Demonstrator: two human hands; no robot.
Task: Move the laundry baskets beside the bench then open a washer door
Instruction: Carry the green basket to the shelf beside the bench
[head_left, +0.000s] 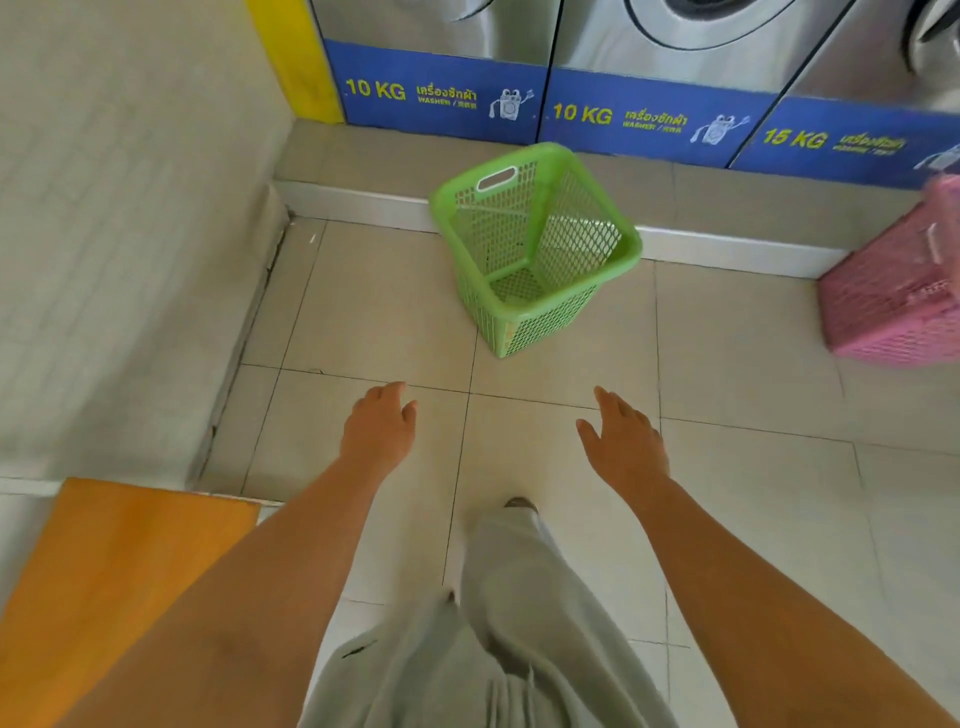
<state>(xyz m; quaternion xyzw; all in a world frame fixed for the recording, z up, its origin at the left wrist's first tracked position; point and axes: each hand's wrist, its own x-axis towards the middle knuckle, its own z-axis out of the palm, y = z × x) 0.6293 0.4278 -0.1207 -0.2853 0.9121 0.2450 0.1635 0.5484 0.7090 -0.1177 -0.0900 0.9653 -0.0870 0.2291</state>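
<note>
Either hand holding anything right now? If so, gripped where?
Nothing held. Left hand and right hand are both open and empty above the floor tiles, short of the green basket.

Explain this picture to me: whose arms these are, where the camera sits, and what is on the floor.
There is no machine here: a person wears a camera on the head, looking down. The left hand and right hand reach forward, open and empty. On the tiled floor stands an empty green basket, and a pink basket lies partly out of frame on the right. Behind them is a row of washers. The orange bench is at lower left.
</note>
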